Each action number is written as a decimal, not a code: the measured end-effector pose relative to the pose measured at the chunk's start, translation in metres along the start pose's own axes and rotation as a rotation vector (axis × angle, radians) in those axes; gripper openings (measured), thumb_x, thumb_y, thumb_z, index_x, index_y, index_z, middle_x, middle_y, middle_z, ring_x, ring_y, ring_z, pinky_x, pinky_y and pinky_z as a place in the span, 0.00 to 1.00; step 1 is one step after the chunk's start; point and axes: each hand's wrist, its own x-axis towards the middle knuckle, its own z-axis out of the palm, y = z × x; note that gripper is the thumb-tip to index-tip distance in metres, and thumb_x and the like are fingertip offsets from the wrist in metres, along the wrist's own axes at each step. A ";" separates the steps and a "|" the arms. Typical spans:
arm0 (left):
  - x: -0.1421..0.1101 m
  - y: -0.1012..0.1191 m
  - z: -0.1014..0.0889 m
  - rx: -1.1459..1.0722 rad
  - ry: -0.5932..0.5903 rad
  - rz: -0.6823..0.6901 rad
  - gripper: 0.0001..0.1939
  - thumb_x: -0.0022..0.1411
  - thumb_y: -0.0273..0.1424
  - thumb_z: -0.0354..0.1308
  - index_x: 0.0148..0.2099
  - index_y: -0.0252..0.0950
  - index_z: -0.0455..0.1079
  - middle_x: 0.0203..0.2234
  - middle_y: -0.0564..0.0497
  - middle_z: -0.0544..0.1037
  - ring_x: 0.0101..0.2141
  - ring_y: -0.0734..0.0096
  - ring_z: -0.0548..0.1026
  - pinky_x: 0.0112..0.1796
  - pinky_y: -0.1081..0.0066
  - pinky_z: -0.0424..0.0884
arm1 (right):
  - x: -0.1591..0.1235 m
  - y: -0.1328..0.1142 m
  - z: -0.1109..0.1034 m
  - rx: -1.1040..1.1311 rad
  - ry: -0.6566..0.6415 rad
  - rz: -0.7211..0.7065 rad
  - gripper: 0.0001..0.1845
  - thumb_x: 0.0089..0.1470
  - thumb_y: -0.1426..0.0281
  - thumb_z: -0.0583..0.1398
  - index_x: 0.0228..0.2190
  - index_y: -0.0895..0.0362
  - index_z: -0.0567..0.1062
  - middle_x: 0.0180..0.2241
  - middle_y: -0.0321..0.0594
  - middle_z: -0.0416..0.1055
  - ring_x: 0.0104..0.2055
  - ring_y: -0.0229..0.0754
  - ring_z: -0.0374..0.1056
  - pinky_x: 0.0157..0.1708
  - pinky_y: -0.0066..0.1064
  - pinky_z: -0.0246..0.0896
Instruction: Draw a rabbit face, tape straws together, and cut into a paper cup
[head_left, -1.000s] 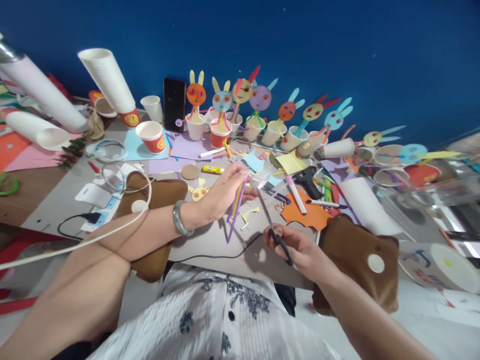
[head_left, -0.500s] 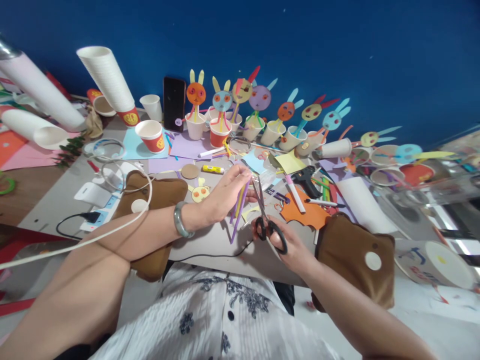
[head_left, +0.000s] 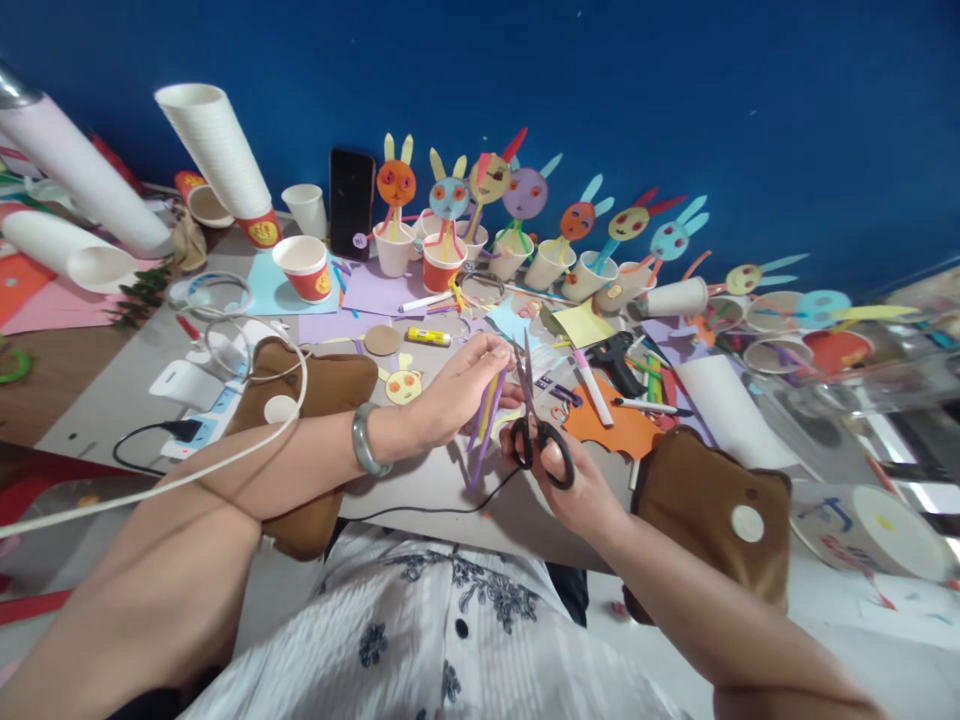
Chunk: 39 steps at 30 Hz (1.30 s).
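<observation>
Blue wall point(head_left: 675, 80) is faced by a grey table point(head_left: 405, 495). Purple and yellow stems point(head_left: 482, 435) are pinched in the left hand point(head_left: 457, 395) and hung below it. Scissors point(head_left: 531, 410) are gripped in the right hand point(head_left: 577, 490), blades parted and pointed up beside the left fingertips; whether anything is caught between them cannot be told. Fingers could be nicked if the blades were closed this near, or the stems dropped if the pinch were loosened. A black cable point(head_left: 457, 513), run beneath the hands, could be snagged. Space rightward is taken up by orange paper point(head_left: 611, 427), a pink marker point(head_left: 592, 388) and a glue gun point(head_left: 616, 362); the far side is lined with rabbit-topped cups point(head_left: 445, 268).
</observation>
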 end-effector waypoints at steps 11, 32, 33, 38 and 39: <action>0.002 -0.001 -0.001 -0.001 -0.021 0.011 0.08 0.73 0.32 0.51 0.38 0.39 0.59 0.31 0.58 0.69 0.29 0.77 0.77 0.38 0.70 0.76 | -0.002 -0.006 0.003 0.124 0.001 -0.042 0.28 0.56 0.40 0.62 0.28 0.53 0.68 0.29 0.37 0.63 0.30 0.41 0.58 0.31 0.36 0.52; 0.005 0.000 -0.009 -0.077 -0.081 0.077 0.14 0.69 0.41 0.59 0.39 0.38 0.59 0.37 0.55 0.73 0.35 0.71 0.83 0.39 0.70 0.77 | 0.015 -0.016 -0.087 -0.859 0.344 -0.011 0.16 0.57 0.53 0.63 0.30 0.52 0.71 0.26 0.37 0.70 0.27 0.42 0.65 0.29 0.35 0.58; 0.006 -0.001 -0.010 -0.087 -0.086 0.108 0.15 0.69 0.41 0.60 0.39 0.38 0.59 0.37 0.55 0.73 0.35 0.70 0.83 0.39 0.69 0.77 | 0.018 -0.013 -0.093 -0.986 0.336 0.014 0.15 0.56 0.54 0.63 0.31 0.53 0.73 0.27 0.38 0.72 0.28 0.43 0.66 0.29 0.35 0.58; 0.007 -0.006 -0.012 -0.106 -0.146 0.174 0.17 0.68 0.43 0.61 0.39 0.39 0.60 0.32 0.57 0.71 0.38 0.68 0.84 0.46 0.66 0.78 | 0.027 -0.007 -0.102 -1.391 0.127 -0.109 0.12 0.56 0.59 0.65 0.29 0.54 0.76 0.36 0.46 0.77 0.39 0.52 0.74 0.34 0.38 0.65; 0.007 -0.006 -0.012 -0.106 -0.158 0.174 0.17 0.68 0.44 0.61 0.39 0.39 0.60 0.32 0.57 0.71 0.39 0.68 0.84 0.47 0.66 0.78 | 0.028 -0.011 -0.099 -1.393 0.127 -0.197 0.11 0.56 0.59 0.65 0.30 0.54 0.77 0.37 0.47 0.78 0.41 0.53 0.74 0.37 0.40 0.67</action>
